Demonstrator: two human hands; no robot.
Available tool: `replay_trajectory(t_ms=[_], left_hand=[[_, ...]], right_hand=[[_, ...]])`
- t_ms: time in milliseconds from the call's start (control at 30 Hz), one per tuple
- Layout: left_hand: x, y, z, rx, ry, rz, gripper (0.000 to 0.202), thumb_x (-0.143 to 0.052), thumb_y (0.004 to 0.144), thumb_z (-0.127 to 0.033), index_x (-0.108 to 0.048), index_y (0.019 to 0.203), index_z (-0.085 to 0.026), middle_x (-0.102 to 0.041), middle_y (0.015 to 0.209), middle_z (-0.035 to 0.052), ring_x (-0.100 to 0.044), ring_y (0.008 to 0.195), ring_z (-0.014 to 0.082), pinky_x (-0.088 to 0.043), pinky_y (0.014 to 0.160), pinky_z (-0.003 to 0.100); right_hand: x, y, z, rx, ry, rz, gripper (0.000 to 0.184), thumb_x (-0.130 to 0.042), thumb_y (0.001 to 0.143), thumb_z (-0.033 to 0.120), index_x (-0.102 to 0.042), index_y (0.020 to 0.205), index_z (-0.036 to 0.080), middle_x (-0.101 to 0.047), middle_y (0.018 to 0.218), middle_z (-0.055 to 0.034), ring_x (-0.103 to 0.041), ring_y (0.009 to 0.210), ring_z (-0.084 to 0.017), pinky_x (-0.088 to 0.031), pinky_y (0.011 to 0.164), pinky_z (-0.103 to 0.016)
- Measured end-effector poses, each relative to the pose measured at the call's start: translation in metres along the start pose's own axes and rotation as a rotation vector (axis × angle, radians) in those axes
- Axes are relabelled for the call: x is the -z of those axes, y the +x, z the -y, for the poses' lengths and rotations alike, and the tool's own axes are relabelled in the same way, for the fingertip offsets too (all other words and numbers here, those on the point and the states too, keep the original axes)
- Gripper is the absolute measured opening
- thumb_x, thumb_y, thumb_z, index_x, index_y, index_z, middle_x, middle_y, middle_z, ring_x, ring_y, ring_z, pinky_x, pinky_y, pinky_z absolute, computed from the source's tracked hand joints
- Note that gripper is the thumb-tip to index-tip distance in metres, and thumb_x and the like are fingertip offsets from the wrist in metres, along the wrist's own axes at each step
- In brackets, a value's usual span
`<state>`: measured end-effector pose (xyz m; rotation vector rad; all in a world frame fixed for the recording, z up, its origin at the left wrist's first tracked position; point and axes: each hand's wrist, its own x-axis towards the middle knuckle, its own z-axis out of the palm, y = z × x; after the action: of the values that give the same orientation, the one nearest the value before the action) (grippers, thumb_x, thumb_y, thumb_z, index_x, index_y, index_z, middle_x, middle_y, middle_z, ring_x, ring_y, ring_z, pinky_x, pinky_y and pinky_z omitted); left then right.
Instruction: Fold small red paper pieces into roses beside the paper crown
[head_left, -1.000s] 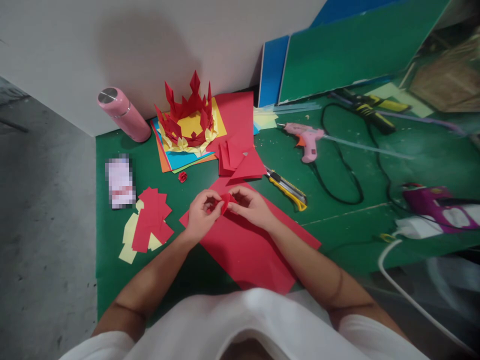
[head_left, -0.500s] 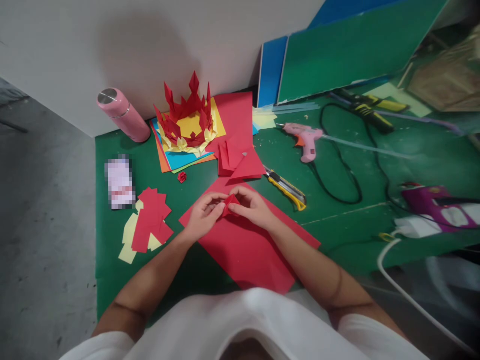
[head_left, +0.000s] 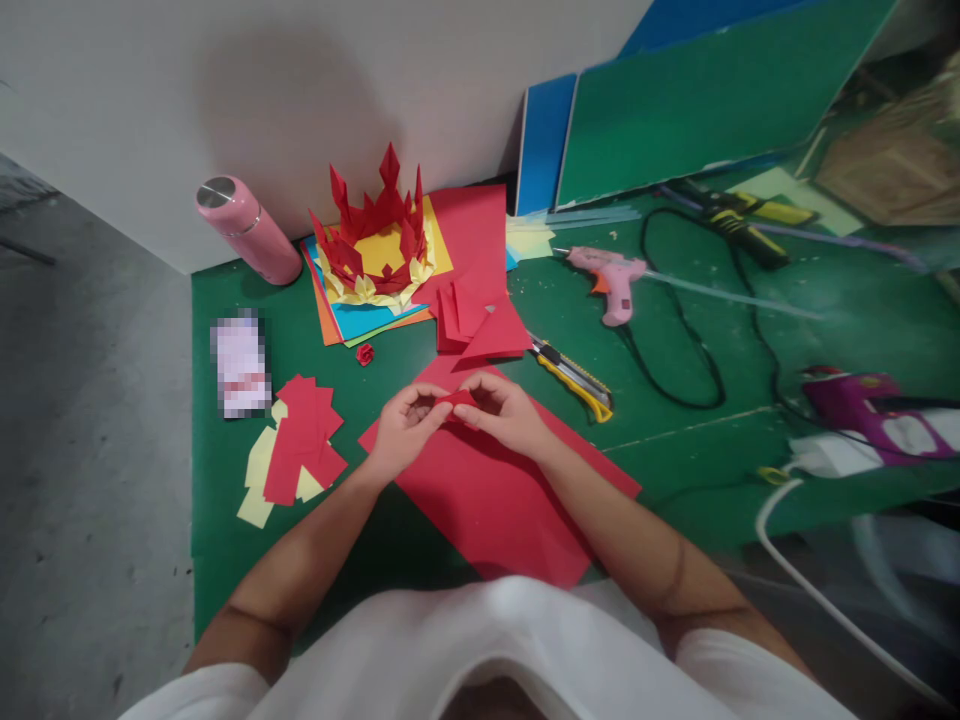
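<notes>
Where left hand (head_left: 405, 428) pinches folded red paper (head_left: 457, 397), right hand (head_left: 508, 413) pinches other end.

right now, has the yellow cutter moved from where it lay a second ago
No: the yellow cutter shows no shift in any direction against the pink glue gun.

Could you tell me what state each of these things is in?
Left hand: pinching the folded paper
Right hand: pinching the folded paper
Folded paper: creased, held between both hands
Large sheet: lying beneath hands
Crown: assembled, upright
Bottle: upright, lid on
Glue gun: lying on its side
Knife: lying down, blade unclear
</notes>
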<state>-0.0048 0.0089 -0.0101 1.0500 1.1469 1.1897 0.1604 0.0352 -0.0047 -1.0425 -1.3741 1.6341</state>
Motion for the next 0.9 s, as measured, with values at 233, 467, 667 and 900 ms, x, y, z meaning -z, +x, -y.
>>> replay_trajectory(t_ms=[233,467,667,900], left_hand=[[-0.0008,-0.0028,-0.0003,-0.125,0.139,-0.015,0.009,-0.067,0.079,-0.026,-0.063,0.081,-0.018,-0.064,0.083,0.0019,-0.062,0.071,0.0094,-0.052,0.061,0.019],[-0.0013,-0.0039,0.0006,-0.142,0.204,-0.031,0.005,-0.065,0.078,-0.022,-0.063,0.080,-0.018,-0.064,0.082,0.0016,-0.062,0.070,0.0093,-0.051,0.059,0.018],[-0.0034,-0.0055,0.0000,-0.136,0.210,0.024,0.007,-0.065,0.078,-0.024,-0.060,0.079,-0.019,-0.064,0.080,0.0015,-0.061,0.068,0.0099,-0.049,0.058,0.019],[-0.0039,-0.0060,0.0009,-0.079,0.125,-0.002,0.016,-0.067,0.078,-0.033,-0.059,0.078,-0.019,-0.062,0.079,0.0015,-0.060,0.070,0.0109,-0.048,0.059,0.022]], right_hand=[[-0.0007,-0.0001,0.0017,0.039,-0.039,-0.029,0.032,-0.072,0.077,0.049,-0.061,0.080,0.019,-0.060,0.076,-0.0008,-0.053,0.061,-0.011,-0.045,0.055,-0.025],[0.0001,-0.0009,0.0006,0.100,-0.068,-0.116,0.030,-0.074,0.075,0.048,-0.063,0.073,0.020,-0.061,0.072,-0.0014,-0.055,0.062,-0.013,-0.046,0.055,-0.026],[-0.0003,-0.0038,0.0019,0.171,0.015,-0.099,0.028,-0.074,0.078,0.044,-0.062,0.068,0.021,-0.058,0.067,0.0012,-0.052,0.061,-0.012,-0.043,0.060,-0.028],[0.0016,-0.0028,0.0037,0.134,-0.172,-0.036,0.040,-0.055,0.087,0.058,-0.062,0.076,0.020,-0.060,0.072,-0.0013,-0.054,0.067,-0.014,-0.044,0.065,-0.028]])
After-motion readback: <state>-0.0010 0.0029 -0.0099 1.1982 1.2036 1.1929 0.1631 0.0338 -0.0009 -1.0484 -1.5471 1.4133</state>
